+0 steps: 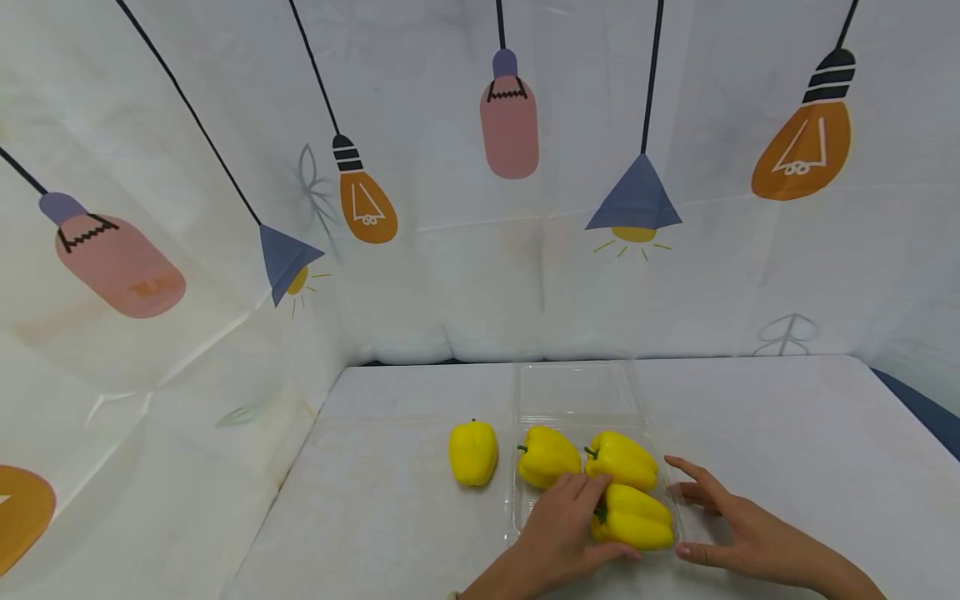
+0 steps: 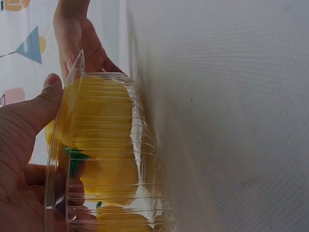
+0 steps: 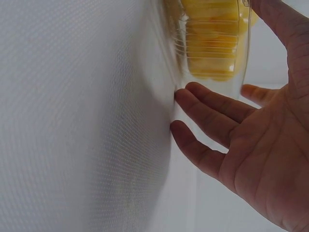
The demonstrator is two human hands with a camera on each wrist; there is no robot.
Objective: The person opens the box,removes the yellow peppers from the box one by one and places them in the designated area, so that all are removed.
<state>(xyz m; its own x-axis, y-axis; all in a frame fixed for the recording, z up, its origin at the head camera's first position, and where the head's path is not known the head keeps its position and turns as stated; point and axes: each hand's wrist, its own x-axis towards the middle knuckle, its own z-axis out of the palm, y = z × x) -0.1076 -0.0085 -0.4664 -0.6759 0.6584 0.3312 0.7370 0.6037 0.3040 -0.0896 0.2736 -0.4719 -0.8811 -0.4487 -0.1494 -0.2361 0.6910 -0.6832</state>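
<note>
A clear plastic clamshell box (image 1: pixel 517 508) lies on the table with its lid (image 1: pixel 577 390) folded back. Inside are three yellow bell peppers: one at back left (image 1: pixel 549 457), one at back right (image 1: pixel 622 461), and one at the front (image 1: pixel 636 518). My left hand (image 1: pixel 562 529) holds the front pepper near its green stem, fingers reaching down inside the box and thumb at the near rim. At the box's right side my right hand (image 1: pixel 731 525) has its fingers spread, thumb by the near corner. Whether the thumb touches the box cannot be told.
Another yellow bell pepper (image 1: pixel 473 453) stands on the white table (image 1: pixel 360 483), left of the box. Behind and to the left hangs a white sheet (image 1: pixel 450 275) printed with lamps and bulbs.
</note>
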